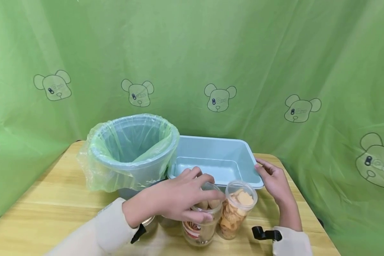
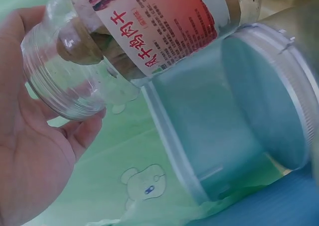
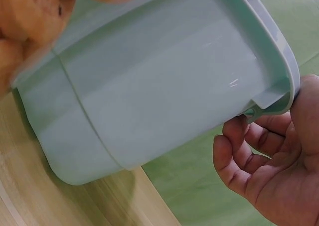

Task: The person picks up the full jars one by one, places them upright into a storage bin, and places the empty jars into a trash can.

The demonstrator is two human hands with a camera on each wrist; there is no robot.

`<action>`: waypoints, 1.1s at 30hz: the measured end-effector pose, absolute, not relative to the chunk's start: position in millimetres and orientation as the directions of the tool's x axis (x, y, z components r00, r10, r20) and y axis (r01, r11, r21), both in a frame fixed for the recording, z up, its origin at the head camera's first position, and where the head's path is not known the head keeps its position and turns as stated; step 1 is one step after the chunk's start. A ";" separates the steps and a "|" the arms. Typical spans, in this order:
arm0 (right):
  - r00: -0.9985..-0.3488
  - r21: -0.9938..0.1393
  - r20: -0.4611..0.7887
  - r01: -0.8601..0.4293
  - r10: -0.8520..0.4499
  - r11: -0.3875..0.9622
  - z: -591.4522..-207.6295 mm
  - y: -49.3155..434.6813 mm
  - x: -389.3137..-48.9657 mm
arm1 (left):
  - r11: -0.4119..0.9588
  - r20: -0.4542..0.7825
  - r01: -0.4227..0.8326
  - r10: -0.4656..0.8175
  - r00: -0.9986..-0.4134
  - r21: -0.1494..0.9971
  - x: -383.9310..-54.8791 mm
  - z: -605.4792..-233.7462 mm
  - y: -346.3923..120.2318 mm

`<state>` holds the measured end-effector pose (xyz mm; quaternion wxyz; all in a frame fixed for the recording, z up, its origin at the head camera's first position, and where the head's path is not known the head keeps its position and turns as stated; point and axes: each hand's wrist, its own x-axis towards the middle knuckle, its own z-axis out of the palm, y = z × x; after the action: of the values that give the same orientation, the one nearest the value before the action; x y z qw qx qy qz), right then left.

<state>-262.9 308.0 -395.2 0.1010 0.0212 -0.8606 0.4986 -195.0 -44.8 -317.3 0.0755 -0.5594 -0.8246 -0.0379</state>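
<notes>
In the head view my left hand [image 1: 182, 197] grips the mouth of a clear plastic jar [image 1: 195, 231], thumb in front and fingers over the far side. The left wrist view shows the jar's red and white label [image 2: 164, 27] and brown pieces inside. Just right of it stands a second clear jar, filled with orange chips [image 1: 232, 217]. My right hand [image 1: 275, 183] pinches the right rim of a light-blue rectangular plastic basin [image 1: 211, 145]. From the right wrist, fingers [image 3: 232, 161] curl under the rim at the basin's corner.
A round blue bin [image 1: 137, 169] with a translucent green liner [image 1: 99, 149] stands left of the basin, its rim overlapping it. Partly hidden under my left forearm is another jar [image 1: 148, 223]. The wooden table [image 1: 44, 213] meets a green curtain [image 1: 185, 53] behind.
</notes>
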 end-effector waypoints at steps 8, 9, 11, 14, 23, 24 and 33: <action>-0.978 -0.856 0.200 -0.145 0.059 0.497 -396.2 308.2 -263.3 | 0.374 0.211 0.927 0.908 -0.362 -0.017 -194.7 -300.1 -46.2; -0.977 -0.856 0.203 -0.146 0.061 0.497 -396.5 308.4 -263.6 | 0.376 0.218 0.926 0.906 -0.363 -0.019 -194.8 -298.5 -46.4; -0.976 -0.855 0.208 -0.150 0.063 0.497 -396.6 308.5 -263.9 | 0.376 0.230 0.927 0.904 -0.361 -0.021 -195.0 -295.4 -47.0; -0.975 -0.855 0.213 -0.155 0.063 0.496 -396.2 308.3 -263.9 | 0.373 0.248 0.927 0.901 -0.356 -0.024 -195.5 -289.3 -48.0; -0.978 -0.851 0.204 -0.151 0.051 0.503 -395.5 306.7 -264.4 | 0.368 0.338 0.924 0.887 -0.315 -0.102 -200.7 -265.3 -52.1; -0.978 -0.850 0.204 -0.152 0.051 0.504 -395.4 306.7 -264.7 | 0.371 0.353 0.921 0.882 -0.312 -0.114 -202.1 -262.7 -52.4; -0.980 -0.850 0.192 -0.139 0.053 0.507 -394.9 305.8 -263.7 | 0.423 0.420 0.897 0.842 -0.338 -0.125 -213.2 -244.0 -51.9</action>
<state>-263.7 305.8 -394.9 0.0971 0.0250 -0.8626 0.4958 -213.2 -51.9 -244.0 0.2157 -0.5331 -0.8155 -0.0642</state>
